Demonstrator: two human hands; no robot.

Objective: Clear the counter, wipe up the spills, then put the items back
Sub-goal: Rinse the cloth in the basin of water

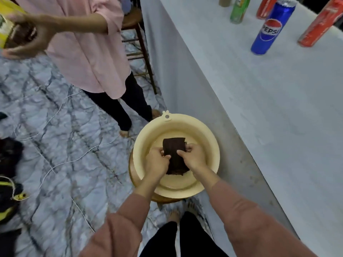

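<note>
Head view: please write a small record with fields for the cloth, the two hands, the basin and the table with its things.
cloth: dark, held over the basin by both hands
left hand: grips the cloth's left edge
right hand: grips the cloth's right edge
basin: cream, round, on a wooden stool beside the table
water in basin: cannot tell
table: white cover; blue can, red can and green bottle at its far end
other person: pink shirt, stands beyond the basin, to the left
</note>
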